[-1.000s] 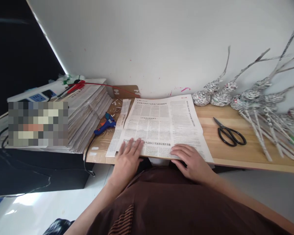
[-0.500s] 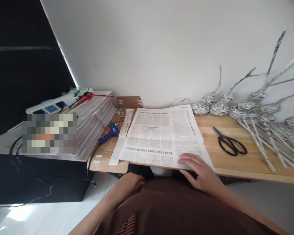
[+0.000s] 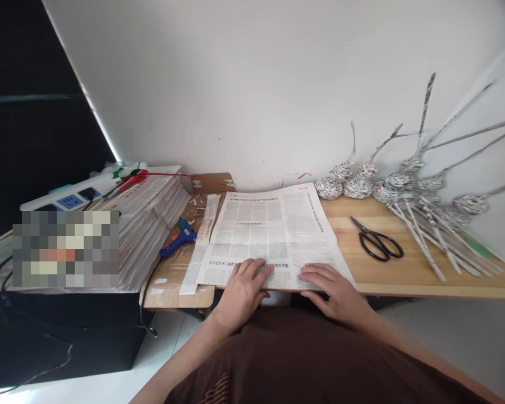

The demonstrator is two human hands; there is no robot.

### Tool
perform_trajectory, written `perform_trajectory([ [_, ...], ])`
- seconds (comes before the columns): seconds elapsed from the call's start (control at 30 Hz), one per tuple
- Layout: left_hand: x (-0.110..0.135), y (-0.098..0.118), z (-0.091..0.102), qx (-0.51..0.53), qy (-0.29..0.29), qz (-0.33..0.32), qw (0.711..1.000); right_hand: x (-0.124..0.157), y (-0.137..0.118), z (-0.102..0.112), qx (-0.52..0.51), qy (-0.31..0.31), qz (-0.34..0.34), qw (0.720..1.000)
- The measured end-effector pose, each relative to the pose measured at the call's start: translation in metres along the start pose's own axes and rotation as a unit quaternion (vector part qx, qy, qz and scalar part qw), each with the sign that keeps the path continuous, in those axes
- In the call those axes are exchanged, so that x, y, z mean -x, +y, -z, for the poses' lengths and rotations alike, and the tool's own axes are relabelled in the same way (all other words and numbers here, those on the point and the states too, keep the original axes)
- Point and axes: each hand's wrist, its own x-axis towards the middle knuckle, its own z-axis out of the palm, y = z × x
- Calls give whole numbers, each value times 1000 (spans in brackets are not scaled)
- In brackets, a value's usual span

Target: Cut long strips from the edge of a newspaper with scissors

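A newspaper sheet (image 3: 273,230) lies spread out in front of me, its near edge along the table's front edge. My left hand (image 3: 244,289) rests on the near part of the sheet with its fingers stretched out, and nothing is in it. To its right, my right hand (image 3: 330,289) lies over the near right part of the paper, fingers flat and thumb apart below the edge. Black-handled scissors (image 3: 380,244) lie to the right of the newspaper. A narrow newspaper strip (image 3: 200,249) runs along the sheet's left side.
Left of the strip a blue glue gun (image 3: 179,241) lies on cardboard (image 3: 168,289), its cable hanging over the edge. Further left stands a tall paper stack (image 3: 151,230) with a power strip (image 3: 67,196) on it. Woven paper shapes (image 3: 357,185) and rolled paper sticks (image 3: 421,238) occupy the right side.
My left hand has come up from beside my lap onto the near part of the newspaper. The right hand stays on the sheet. The view has turned slightly to the right.
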Motion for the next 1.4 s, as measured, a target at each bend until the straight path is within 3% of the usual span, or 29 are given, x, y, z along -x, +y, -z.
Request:
perform_trajectory([
  [0.43,-10,-16,14,36,-31,-26,999,-5,-5,14,18,-48,-25,998],
  [0.57,-9,-12,13,26,-27,-20,999,8,1,25,89,20,-108,990],
  [0.67,-9,-7,14,21,-26,-14,999,16,6,39,46,82,-253,963],
  [0.73,-10,-4,16,17,-28,-11,999,17,7,48,-62,99,-353,928],
  [0.8,-11,-2,17,14,-31,-5,999,16,7,56,-158,113,-412,890],
  [0.87,-13,0,16,10,-32,4,999,15,6,61,-200,126,-424,875],
  [1.0,-16,2,14,4,-29,21,999,15,4,64,-215,126,-415,875],
  [1.13,-17,5,15,1,-30,24,999,18,3,61,-281,142,-424,849],
  [1.3,-20,9,16,-12,-22,26,999,16,0,58,-336,87,-433,832],
  [1.4,-23,10,14,-22,-15,29,999,14,1,57,-363,105,-452,808],
])
